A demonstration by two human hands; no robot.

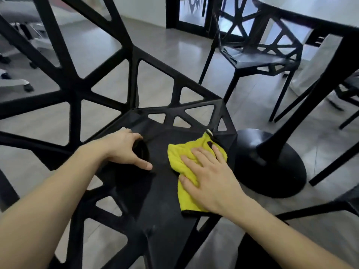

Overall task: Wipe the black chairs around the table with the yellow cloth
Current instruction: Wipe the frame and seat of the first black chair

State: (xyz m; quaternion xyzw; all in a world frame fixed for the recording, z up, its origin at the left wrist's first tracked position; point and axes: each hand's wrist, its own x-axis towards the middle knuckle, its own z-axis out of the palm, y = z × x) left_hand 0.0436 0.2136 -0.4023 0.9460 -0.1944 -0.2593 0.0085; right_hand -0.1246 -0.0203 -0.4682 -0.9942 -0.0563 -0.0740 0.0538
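Note:
A black chair (159,202) with an open triangular lattice back fills the middle and left of the head view. The yellow cloth (179,158) lies flat on the right part of its seat. My right hand (209,177) presses down on the cloth with straight, spread fingers. My left hand (126,150) rests on the left part of the seat, its fingers curled over the edge of a hole in the seat and the thumb stretched out on the surface. A second black chair (254,59) of the same design stands farther back on the right.
The table's black pedestal base (272,166) stands on the grey floor just right of the near chair, with the tabletop's dark edge (303,18) at the upper right. More black chair legs (334,166) cross the right side. Grey office chair bases (13,82) stand at the far left.

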